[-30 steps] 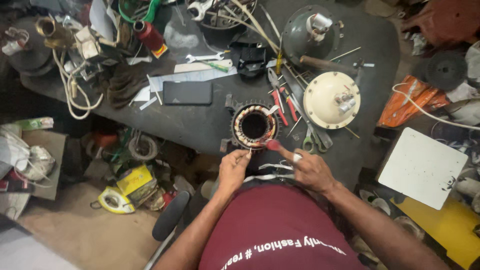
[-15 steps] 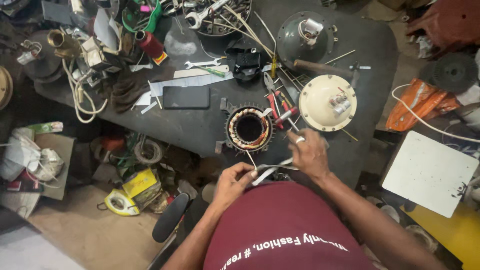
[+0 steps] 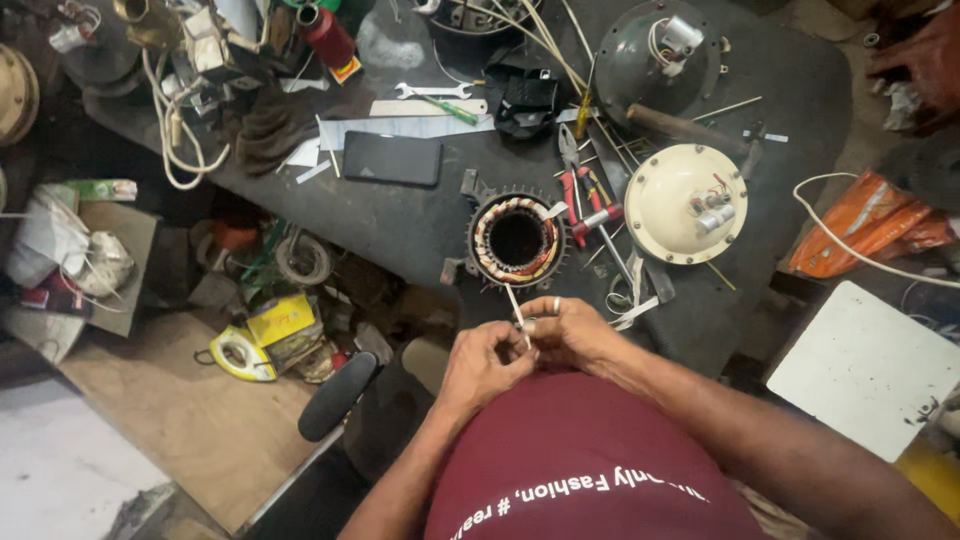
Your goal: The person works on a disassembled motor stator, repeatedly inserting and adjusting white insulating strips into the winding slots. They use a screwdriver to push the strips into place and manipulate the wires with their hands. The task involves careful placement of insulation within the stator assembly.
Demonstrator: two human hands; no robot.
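item: both hands, left hand (image 3: 483, 367) and right hand (image 3: 572, 335), pinching white strip (image 3: 517, 306) near stator (image 3: 516, 240); we advise gripping it taut, feeding straight.

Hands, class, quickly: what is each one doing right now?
Left hand: fingers closed, pinching the thin white sleeve that leads from the stator.
Right hand: fingers closed on the same white sleeve, touching the left hand.

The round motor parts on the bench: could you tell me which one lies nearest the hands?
The stator with copper windings and a central hole, just beyond the hands; the cream cover sits farther right.
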